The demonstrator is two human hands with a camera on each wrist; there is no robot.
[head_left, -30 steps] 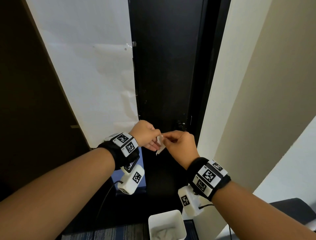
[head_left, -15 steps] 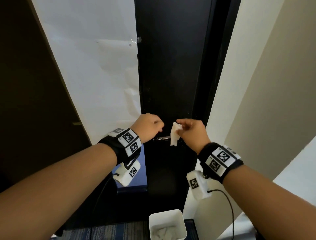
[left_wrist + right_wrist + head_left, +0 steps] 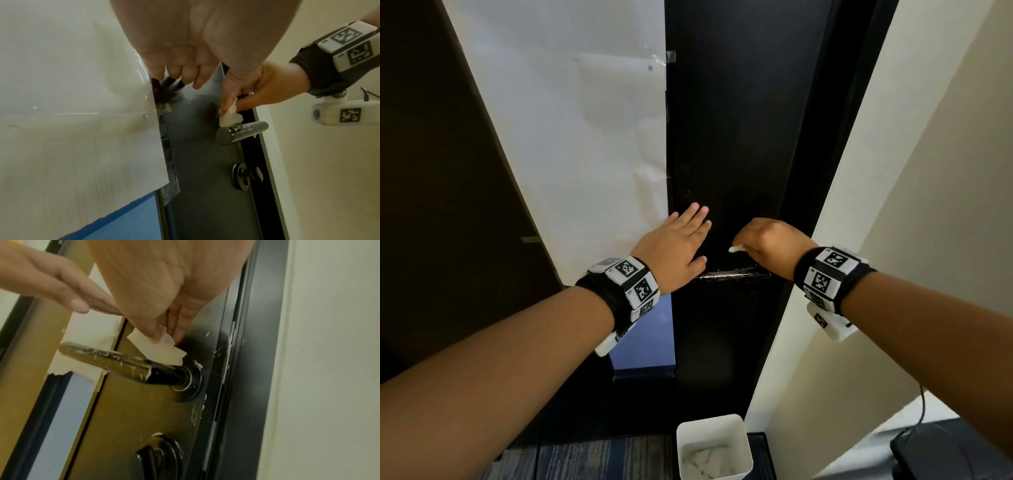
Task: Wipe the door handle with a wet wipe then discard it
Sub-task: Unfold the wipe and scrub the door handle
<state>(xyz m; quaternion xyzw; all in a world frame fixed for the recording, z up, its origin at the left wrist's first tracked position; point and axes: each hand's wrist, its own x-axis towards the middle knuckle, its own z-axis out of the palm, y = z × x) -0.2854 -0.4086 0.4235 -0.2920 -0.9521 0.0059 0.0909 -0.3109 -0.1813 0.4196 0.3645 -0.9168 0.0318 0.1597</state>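
A dark metal lever handle (image 3: 732, 274) (image 3: 242, 132) (image 3: 123, 361), flecked with white, juts from the black door (image 3: 736, 137). My right hand (image 3: 767, 245) (image 3: 265, 91) (image 3: 164, 331) pinches a small white wet wipe (image 3: 736, 248) (image 3: 229, 119) (image 3: 162, 348) between thumb and fingers, its lower edge touching the handle's top near the round base. My left hand (image 3: 681, 240) (image 3: 180, 76) (image 3: 68, 293) lies flat with straight fingers against the door, above and left of the handle, holding nothing.
A white square bin (image 3: 714, 445) with used wipes stands on the blue carpet below the handle. White paper (image 3: 585, 137) taped over the panel lies to the left, a cream wall (image 3: 893, 205) to the right. A thumb-turn lock (image 3: 244, 176) (image 3: 158, 456) sits under the handle.
Both hands held the wipe together a second ago. My left hand let go, opened and moved up flat onto the door. My right hand carried the wipe up to the handle.
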